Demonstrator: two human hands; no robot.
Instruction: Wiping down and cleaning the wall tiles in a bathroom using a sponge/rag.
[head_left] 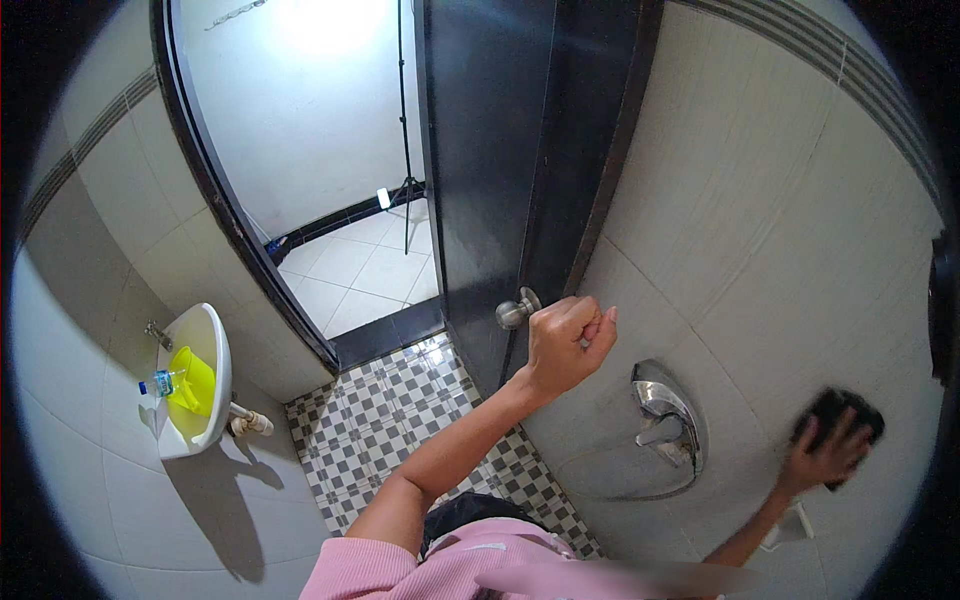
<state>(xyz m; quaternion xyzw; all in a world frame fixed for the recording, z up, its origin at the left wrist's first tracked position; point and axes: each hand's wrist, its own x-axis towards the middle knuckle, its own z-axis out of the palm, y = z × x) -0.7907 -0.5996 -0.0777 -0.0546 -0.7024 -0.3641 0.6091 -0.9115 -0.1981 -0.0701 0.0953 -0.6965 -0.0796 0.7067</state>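
My right hand presses a black cloth against the tiled wall at the right, its fingers spread over the cloth. Motion blurs both, and the palm side is hidden. My left hand is raised in a loose fist in front of the dark door, with nothing seen in it. Close beside that fist is the round metal doorknob; I cannot tell whether they touch. Between my two hands, a chrome shower mixer is fixed to the wall, its hose hanging below.
On the left wall hangs a white washbasin holding a yellow-green container and a plastic bottle. The floor has checkered tiles. Beyond the doorway stands a black tripod. A white soap dish sits below my right hand.
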